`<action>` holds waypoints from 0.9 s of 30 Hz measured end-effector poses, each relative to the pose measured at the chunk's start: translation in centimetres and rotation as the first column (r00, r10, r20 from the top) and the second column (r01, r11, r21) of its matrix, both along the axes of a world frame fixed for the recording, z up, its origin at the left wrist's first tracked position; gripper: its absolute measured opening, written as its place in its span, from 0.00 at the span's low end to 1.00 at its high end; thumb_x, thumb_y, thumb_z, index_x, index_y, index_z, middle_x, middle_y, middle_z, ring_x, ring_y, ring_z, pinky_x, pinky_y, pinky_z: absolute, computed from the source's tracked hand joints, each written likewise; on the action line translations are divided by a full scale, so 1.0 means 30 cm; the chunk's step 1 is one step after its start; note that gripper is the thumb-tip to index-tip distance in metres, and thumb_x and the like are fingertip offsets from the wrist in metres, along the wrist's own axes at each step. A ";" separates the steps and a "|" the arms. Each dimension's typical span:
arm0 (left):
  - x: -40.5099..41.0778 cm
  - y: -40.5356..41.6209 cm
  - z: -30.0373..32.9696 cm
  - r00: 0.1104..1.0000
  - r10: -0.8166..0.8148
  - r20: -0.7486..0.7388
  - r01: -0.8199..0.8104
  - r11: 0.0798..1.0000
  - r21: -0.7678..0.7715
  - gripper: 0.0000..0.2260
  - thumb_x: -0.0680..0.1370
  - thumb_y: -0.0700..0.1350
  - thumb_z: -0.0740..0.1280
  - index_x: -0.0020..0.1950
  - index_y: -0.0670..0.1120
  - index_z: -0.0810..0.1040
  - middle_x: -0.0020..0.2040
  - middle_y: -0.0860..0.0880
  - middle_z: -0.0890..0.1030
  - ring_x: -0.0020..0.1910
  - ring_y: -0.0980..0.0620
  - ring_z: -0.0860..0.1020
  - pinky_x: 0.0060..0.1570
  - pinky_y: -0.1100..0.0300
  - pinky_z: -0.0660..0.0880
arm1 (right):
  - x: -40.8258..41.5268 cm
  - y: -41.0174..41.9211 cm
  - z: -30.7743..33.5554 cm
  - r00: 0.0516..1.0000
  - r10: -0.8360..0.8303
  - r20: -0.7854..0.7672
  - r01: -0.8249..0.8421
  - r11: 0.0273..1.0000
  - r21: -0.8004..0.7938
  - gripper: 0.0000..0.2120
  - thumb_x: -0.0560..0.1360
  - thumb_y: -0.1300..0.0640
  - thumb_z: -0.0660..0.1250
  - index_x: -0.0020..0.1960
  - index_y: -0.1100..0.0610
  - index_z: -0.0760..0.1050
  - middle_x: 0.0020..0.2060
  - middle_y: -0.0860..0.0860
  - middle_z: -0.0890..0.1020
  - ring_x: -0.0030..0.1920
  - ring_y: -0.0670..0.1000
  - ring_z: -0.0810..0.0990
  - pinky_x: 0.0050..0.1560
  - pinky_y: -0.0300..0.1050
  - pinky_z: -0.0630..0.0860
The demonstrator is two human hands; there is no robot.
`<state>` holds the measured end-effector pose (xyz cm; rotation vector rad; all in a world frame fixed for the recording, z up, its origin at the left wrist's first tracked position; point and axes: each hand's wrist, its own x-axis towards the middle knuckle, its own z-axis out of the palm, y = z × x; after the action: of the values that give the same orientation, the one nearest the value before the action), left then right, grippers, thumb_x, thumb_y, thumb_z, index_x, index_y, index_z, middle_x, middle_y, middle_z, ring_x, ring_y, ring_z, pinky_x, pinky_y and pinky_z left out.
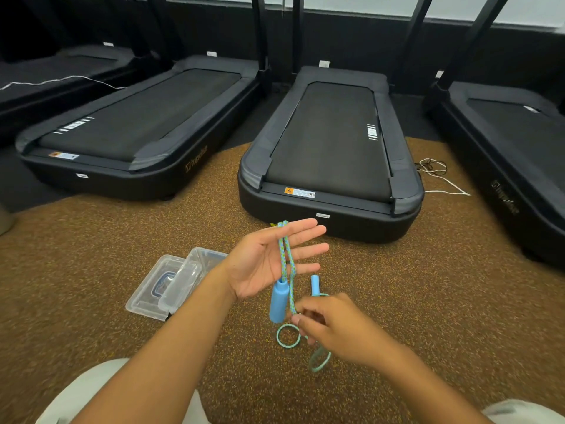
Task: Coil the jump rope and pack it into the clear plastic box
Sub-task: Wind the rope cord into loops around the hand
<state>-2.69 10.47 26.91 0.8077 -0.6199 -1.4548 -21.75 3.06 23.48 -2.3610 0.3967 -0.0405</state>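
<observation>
Now rope (286, 255) hangs lengthwise over my flat, open left fingers (301, 237); right fingers (301, 313) pinch its strand just below; box (180, 280) left of both.

braided cloth jump rope (284, 255) with smooth matt plastic handles (278, 302), glossy clear plastic box (180, 280), rough speckled floor (91, 255), matt black treadmills (330, 142) far off.

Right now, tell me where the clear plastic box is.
In the head view, the clear plastic box sits open on the carpet, lower left of centre, just behind the left hand's forearm.
</observation>
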 end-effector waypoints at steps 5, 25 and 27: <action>0.003 0.005 -0.002 1.000 0.008 0.005 -0.008 1.000 0.010 0.22 0.84 0.46 0.54 0.76 0.40 0.68 0.75 0.42 0.73 0.73 0.38 0.72 0.73 0.34 0.64 | -0.001 0.014 0.026 0.999 0.015 0.052 -0.014 1.000 -0.022 0.14 0.82 0.47 0.66 0.40 0.54 0.76 0.31 0.53 0.79 0.30 0.48 0.73 0.37 0.53 0.73; -0.030 0.002 -0.023 0.994 -0.075 -0.074 0.079 0.996 0.048 0.24 0.82 0.48 0.59 0.75 0.39 0.70 0.74 0.40 0.74 0.64 0.42 0.78 0.61 0.42 0.76 | 0.009 -0.063 0.243 0.939 -0.037 0.342 0.104 0.978 -0.180 0.04 0.76 0.56 0.75 0.47 0.48 0.87 0.34 0.36 0.83 0.36 0.37 0.80 0.38 0.29 0.69; -0.037 0.002 -0.034 0.993 -0.093 -0.067 0.097 0.994 0.057 0.23 0.83 0.48 0.57 0.75 0.39 0.71 0.72 0.39 0.75 0.62 0.42 0.76 0.69 0.33 0.69 | 0.018 -0.075 0.251 0.939 -0.044 0.341 0.107 0.980 -0.168 0.05 0.76 0.57 0.75 0.50 0.48 0.87 0.42 0.37 0.86 0.43 0.39 0.83 0.43 0.30 0.74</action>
<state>-3.81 10.53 25.88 0.7838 -0.5743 -1.5868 -21.20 0.82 30.99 -2.4573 0.3266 -0.5311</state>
